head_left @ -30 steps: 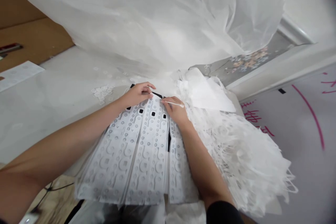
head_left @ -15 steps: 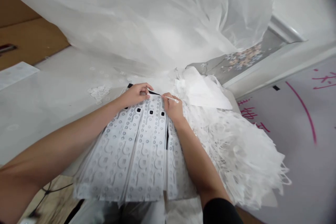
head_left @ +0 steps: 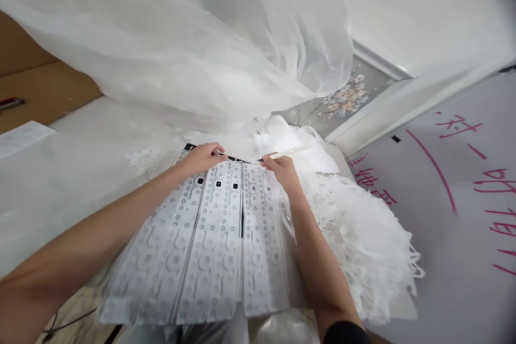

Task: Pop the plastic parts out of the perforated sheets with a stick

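Printed white sheets lie side by side in long strips, covered in grey circles and curved shapes, with several small black squares near their far ends. At the far edge of the strips, my left hand rests with curled fingers; what they pinch there, if anything, is too small to make out. My right hand grips a slim white pen-shaped tool, its dark tip pointing left along that far edge. Black patches show along the edge between both hands.
Right of the sheets is a heap of white stringy scraps. Small white cut-out pieces lie to the left. Translucent white sheeting hangs ahead. A whiteboard with red writing stands at right, a cardboard box at far left.
The view has turned right. My right hand has shifted right along the far edge and uncovered more of the right-hand strip. The tool it grips now points left instead of lying across the fingers.
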`<state>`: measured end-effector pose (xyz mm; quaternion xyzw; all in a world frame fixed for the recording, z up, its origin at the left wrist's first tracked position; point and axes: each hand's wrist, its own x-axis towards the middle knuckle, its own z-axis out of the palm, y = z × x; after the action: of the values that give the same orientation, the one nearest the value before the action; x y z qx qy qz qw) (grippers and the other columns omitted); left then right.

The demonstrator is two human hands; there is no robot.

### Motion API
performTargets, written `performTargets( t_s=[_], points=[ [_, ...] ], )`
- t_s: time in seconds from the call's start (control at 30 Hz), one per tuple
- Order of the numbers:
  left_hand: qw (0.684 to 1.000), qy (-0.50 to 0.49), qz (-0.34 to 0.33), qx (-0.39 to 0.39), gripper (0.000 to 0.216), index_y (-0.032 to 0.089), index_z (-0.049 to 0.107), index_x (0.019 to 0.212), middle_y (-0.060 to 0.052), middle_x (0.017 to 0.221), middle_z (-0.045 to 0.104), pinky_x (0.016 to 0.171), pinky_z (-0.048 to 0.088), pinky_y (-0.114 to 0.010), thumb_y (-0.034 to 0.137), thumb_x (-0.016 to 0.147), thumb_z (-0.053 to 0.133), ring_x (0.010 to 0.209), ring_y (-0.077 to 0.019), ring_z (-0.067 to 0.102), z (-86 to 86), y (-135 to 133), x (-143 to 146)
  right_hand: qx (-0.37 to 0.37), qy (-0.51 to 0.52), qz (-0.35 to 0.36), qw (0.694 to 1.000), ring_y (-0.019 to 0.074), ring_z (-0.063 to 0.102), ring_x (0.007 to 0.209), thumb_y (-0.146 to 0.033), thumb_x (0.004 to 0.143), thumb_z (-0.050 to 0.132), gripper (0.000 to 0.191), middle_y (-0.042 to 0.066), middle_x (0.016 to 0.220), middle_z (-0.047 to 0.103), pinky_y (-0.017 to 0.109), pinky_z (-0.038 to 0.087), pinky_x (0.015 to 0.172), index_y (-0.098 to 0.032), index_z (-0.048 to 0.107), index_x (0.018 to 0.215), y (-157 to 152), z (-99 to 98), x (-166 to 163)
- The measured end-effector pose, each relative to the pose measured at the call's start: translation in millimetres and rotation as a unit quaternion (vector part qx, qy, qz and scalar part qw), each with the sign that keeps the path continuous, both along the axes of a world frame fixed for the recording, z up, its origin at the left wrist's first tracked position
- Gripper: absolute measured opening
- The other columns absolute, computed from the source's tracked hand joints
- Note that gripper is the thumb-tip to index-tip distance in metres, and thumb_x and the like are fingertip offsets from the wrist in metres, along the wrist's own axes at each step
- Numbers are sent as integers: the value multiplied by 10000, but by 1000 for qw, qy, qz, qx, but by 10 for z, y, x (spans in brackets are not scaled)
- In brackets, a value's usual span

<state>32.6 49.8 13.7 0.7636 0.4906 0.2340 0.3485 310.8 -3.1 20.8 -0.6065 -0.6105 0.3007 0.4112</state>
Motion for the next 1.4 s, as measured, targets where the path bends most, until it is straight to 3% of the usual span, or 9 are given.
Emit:
performTargets(
  t_s=[0.13,0.3,0.57,0.77,1.4],
  points=[
    [996,91,-18,13,450,220,662,1047,-74,942,711,685,426,-306,564,766,590,835,-256,645,48,31,485,29,-94,19,995,138,568,599,-573,854,522,476,26,698,668,234,398,543,-145,715,776,-47,-170,-27],
    [992,91,-38,74,330,217,660,1060,-73,958,713,785,428,-336,311,749,602,910,-274,643,-39,-3,880,49,-133,23,990,115,465,530,-547,903,470,465,-3,603,579,230,318,505,-155,718,877,-67,-282,-101],
    [994,44,-59,85,184,228,683,875,-39,889,718,781,428,-331,256,733,569,873,-248,637,-177,41,814,46,-125,31,991,120,485,556,-536,910,466,451,10,664,621,231,340,527,-160,714,893,-80,-240,-110],
    [996,-14,-50,68,202,223,675,891,-17,839,683,734,429,-311,257,723,568,802,-213,615,-157,23,816,53,-123,44,990,122,526,592,-507,914,478,409,20,779,687,237,380,568,-179,721,904,-79,-247,-111],
    [990,-120,-63,27,218,189,653,886,36,654,537,625,381,-266,217,684,577,625,-146,508,-132,19,790,58,-140,41,988,124,528,568,-487,924,474,388,17,822,709,257,399,573,-187,718,892,-104,-221,-143]
  ],
)
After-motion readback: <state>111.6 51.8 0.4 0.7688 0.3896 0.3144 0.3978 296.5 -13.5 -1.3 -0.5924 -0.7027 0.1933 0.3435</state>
